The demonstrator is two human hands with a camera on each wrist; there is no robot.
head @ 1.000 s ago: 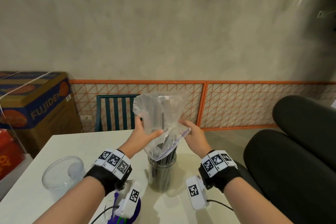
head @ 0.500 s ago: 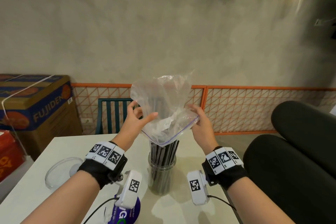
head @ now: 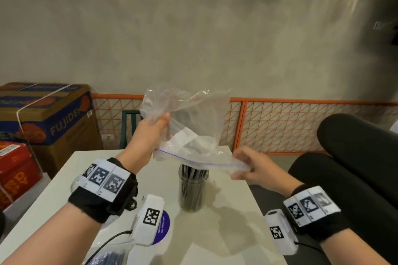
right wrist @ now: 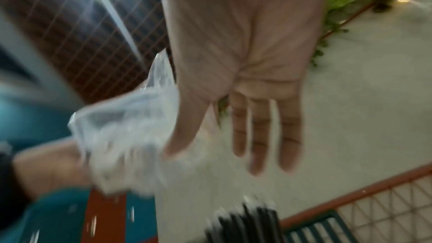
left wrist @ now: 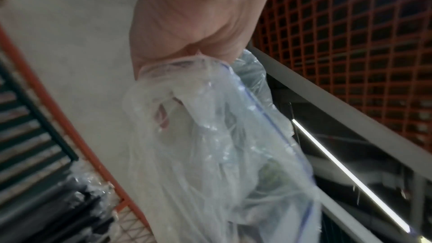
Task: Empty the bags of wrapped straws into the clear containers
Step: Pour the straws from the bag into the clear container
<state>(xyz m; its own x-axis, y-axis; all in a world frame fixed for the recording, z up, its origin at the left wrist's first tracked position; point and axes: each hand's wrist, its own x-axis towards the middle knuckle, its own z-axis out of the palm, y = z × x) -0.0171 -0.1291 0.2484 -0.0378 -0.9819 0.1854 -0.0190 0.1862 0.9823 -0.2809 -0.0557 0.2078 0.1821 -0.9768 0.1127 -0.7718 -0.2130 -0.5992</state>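
From the head view, the left hand (head: 150, 133) gripped the bag (head: 189, 118) by its crumpled side, and the right hand (head: 252, 166) pinched the zip-edge corner, so the mouth was stretched between them above the jar (head: 193, 189). The jar stood on the desk (head: 226, 217), apart from the bag, with dark straws (head: 191, 171) upright in it. The bag looked empty, so the pour seemed done; a good finish would be to check the folds for a caught straw, then carry the bag off sideways, clear of the straw tips.

From the left wrist, the left hand (left wrist: 194, 25) had plastic bunched in its closed fingers, the bag (left wrist: 222, 154) hanging below with its blue zip line showing. No straw showed inside it. Straws (left wrist: 81, 215) showed at the lower left.

From the right wrist, blurred, the right hand (right wrist: 245, 62) held the bag (right wrist: 121, 139) under its thumb. Three fingers (right wrist: 264, 134) were straight and spread, so the hold was light and could slip if pulled hard. Straws (right wrist: 245, 223) stood below.
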